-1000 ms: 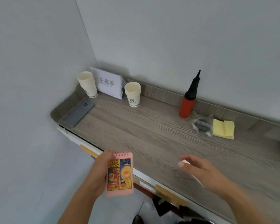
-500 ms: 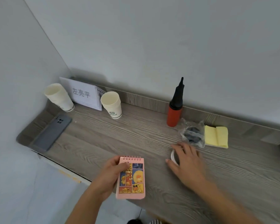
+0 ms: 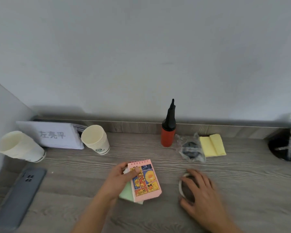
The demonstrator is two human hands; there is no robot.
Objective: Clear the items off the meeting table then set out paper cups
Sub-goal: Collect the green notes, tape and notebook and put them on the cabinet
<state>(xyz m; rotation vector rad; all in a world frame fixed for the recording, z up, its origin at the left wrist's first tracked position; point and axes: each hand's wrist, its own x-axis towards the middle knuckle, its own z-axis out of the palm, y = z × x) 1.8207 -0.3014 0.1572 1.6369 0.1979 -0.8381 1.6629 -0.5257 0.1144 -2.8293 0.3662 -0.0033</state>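
One pink notepad [image 3: 145, 179] gripped in left hand [image 3: 118, 179], thumb on cover, just above surface [image 3: 77, 167]. Right hand [image 3: 202, 190] lies over white ring [image 3: 179, 185]; we cannot tell if it grips. We'd pinch ring's rim, lift clear. Farther back, paper cups [image 3: 97, 140] stand at back.

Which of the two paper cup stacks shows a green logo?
The cup stack right of the name card; the corner stack left of it shows none.
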